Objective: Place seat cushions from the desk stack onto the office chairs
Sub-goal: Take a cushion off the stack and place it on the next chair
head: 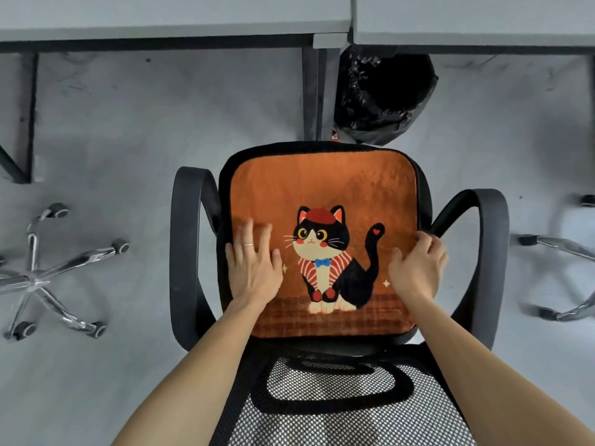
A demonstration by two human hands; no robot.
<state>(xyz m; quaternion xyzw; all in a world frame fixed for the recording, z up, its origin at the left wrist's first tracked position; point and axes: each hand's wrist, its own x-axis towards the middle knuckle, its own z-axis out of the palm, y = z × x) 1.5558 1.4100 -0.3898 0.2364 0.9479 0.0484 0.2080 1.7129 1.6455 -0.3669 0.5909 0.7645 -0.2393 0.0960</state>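
L hand (pixel 254 268), R hand (pixel 417 272) on cushion (pixel 322 185).

Office interior: grey desks (pixel 161 17) stand at twelve o'clock; black-lined waste bin (pixel 380 98) under them at one o'clock; mesh-backed office chair (pixel 322 410) at centre; chrome caster bases (pixel 35 278) at nine and three o'clock; grey floor (pixel 161 123).

No readable text, label, brand or number is showing anywhere in the view. The seat cushion (pixel 322 188) is showing only a cartoon cat print, with no lettering on it.
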